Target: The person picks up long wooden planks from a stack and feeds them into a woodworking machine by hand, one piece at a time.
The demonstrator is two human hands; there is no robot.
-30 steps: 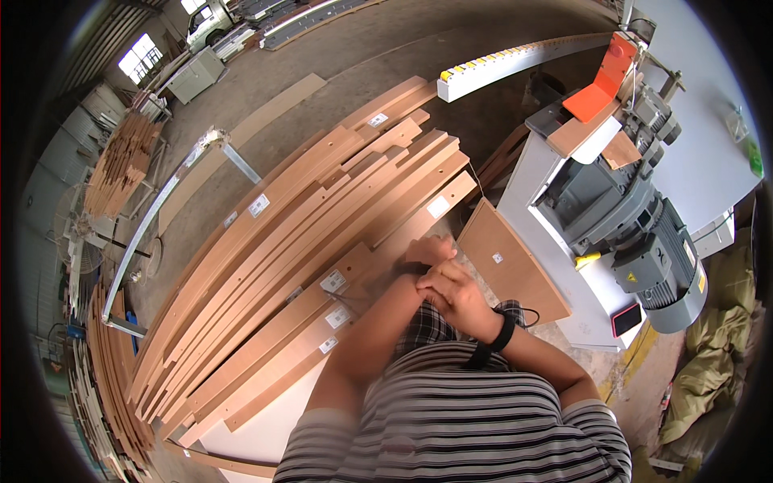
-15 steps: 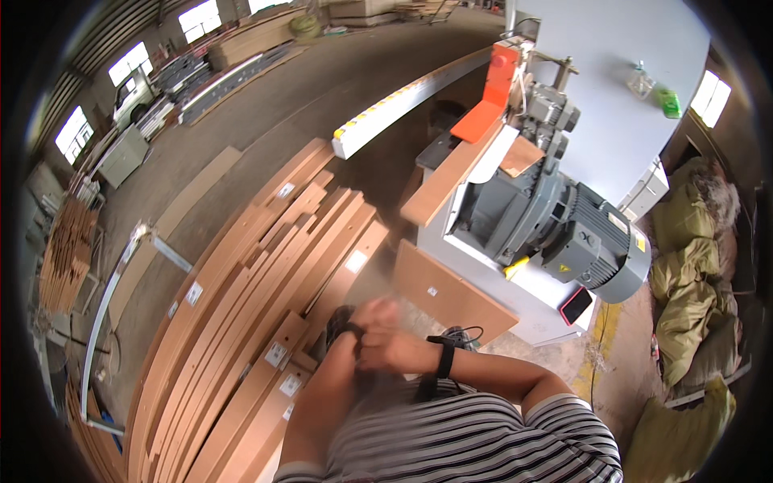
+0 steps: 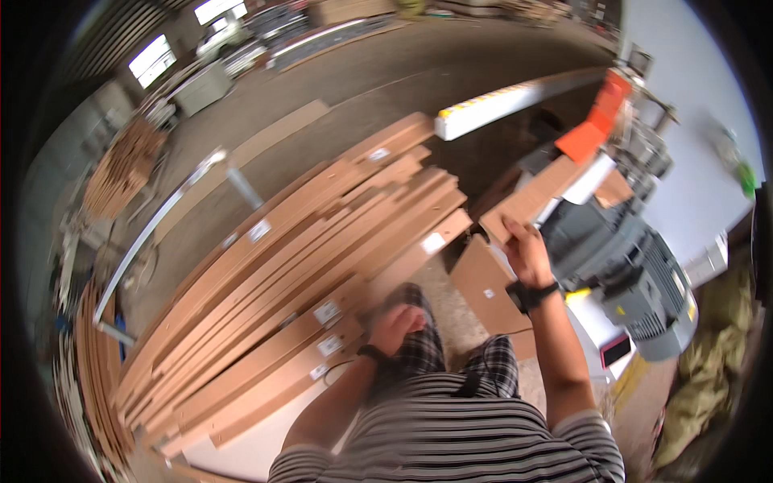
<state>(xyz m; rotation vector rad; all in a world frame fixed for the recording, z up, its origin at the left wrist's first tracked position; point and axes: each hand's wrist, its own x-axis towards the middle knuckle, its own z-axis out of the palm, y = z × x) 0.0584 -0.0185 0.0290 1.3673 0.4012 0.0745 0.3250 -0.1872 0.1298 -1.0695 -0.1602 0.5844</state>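
My right hand (image 3: 528, 256), a dark band at its wrist, reaches forward to the near end of a brown board (image 3: 538, 191) on the grey motor-driven machine (image 3: 620, 258). Its fingers are bent around the board's end and seem closed on it; part of the grip is hidden. My left hand (image 3: 396, 328) hangs over my plaid trousers, beside the stacked brown boards (image 3: 322, 217). It is somewhat blurred, with fingers loosely stretched and nothing seen in them. White labels mark several of the stacked boards.
A flat brown panel (image 3: 483, 290) leans against the machine's base. A phone (image 3: 615, 351) lies on the white ledge at right. Ahead stands a long white beam (image 3: 499, 105), near an orange guard (image 3: 592, 129). A metal frame (image 3: 149, 213) stands left of the boards; sacks (image 3: 708, 370) lie at far right.
My hands, together in front of my body before, have parted. The right has moved forward to the board on the machine; the left has stayed low near the stack. The view has turned right.
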